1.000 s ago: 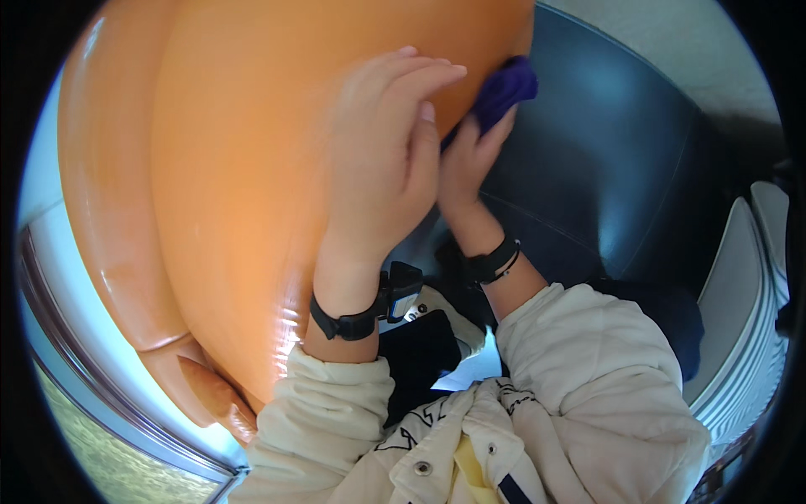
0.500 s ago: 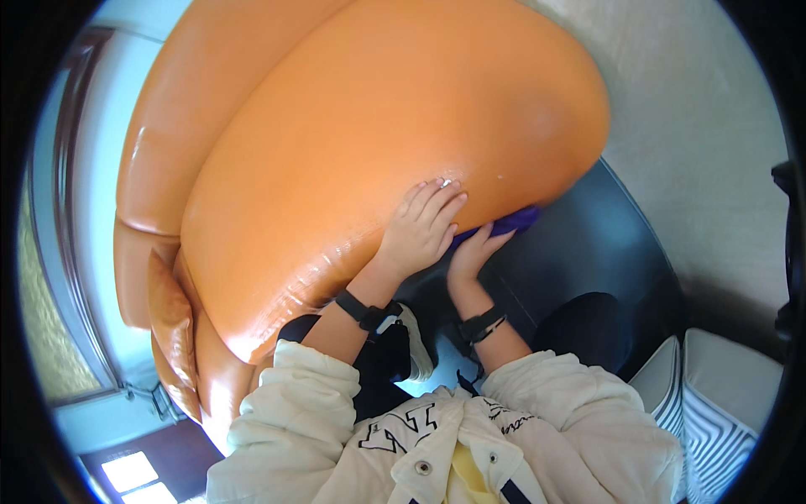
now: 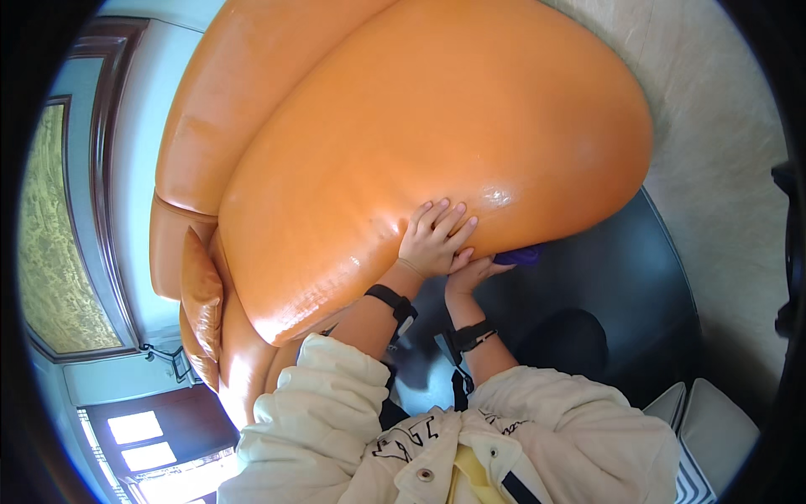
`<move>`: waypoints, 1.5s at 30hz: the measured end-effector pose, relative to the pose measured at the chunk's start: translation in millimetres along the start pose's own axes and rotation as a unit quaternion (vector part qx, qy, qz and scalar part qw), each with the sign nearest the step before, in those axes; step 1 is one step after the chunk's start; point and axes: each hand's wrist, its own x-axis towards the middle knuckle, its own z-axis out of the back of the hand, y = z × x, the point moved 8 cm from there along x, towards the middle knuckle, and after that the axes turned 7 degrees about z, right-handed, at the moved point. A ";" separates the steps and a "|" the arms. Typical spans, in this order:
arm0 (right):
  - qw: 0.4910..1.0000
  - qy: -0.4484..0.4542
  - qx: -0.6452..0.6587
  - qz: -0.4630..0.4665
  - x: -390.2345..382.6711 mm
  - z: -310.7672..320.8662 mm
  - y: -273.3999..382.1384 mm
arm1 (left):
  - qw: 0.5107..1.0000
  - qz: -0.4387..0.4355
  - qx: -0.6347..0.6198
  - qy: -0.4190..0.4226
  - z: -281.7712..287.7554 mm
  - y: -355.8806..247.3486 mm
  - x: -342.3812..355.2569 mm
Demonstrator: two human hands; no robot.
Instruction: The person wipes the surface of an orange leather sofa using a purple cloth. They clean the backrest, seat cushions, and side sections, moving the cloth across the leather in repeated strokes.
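Observation:
My left hand (image 3: 432, 239) lies on the rounded edge of a glossy orange leather sofa seat (image 3: 437, 118), its fingers spread and pressed onto the surface. Close beside and below it, my right hand (image 3: 470, 275) reaches up against the lower side of that edge. A purple cloth (image 3: 517, 255) sticks out past the right hand's fingers, between them and the sofa; most of it is hidden. The right hand's fingertips are partly covered by the cloth and the sofa.
An orange cushion (image 3: 201, 281) rests at the sofa's left. Under my hands is a dark, shiny surface (image 3: 621, 244) with a seam. Grey boxy things (image 3: 718, 428) with striped sides stand at the lower right. A framed panel (image 3: 67, 235) hangs on the left wall.
My view has shifted, so the sofa sits farther right and more of the left wall shows. The right hand, with the purple cloth, is now closer to the left hand.

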 end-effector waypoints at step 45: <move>0.704 0.108 -0.374 0.594 -116.7 -33.7 28.4 | 0.910 -0.078 -0.378 -0.150 50.1 48.1 -108.5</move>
